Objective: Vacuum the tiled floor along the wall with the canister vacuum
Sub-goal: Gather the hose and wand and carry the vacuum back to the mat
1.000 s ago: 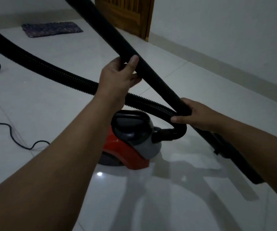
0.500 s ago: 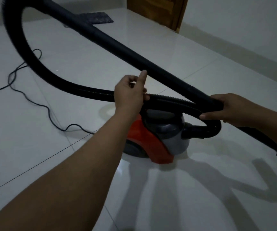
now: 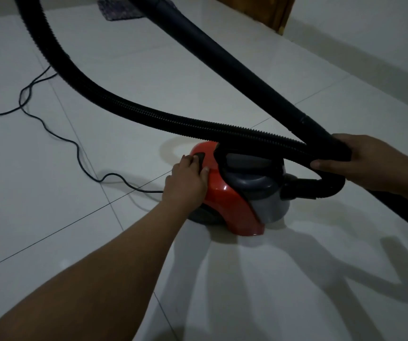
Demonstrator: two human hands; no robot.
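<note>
A red and grey canister vacuum (image 3: pixel 232 203) sits on the white tiled floor (image 3: pixel 124 242). Its black ribbed hose (image 3: pixel 114 104) loops up to the left and out of frame. The black rigid wand (image 3: pixel 234 57) slants down from the top middle to the right. My right hand (image 3: pixel 360 161) grips the wand's lower part, where it crosses the hose. My left hand (image 3: pixel 188 183) rests flat on the red rear of the canister, fingertips on a dark button (image 3: pixel 200 158). The wand's floor end is cut off at the right edge.
A black power cord (image 3: pixel 50 129) snakes over the tiles from the left to the back of the canister. A dark mat (image 3: pixel 119 8) lies at the far top. A wooden door (image 3: pixel 259 11) and the white wall (image 3: pixel 370 33) with its baseboard run along the right.
My left hand has let go of the wand and dropped onto the red rear of the canister. My right hand keeps its hold on the wand. The view has shifted closer to the vacuum.
</note>
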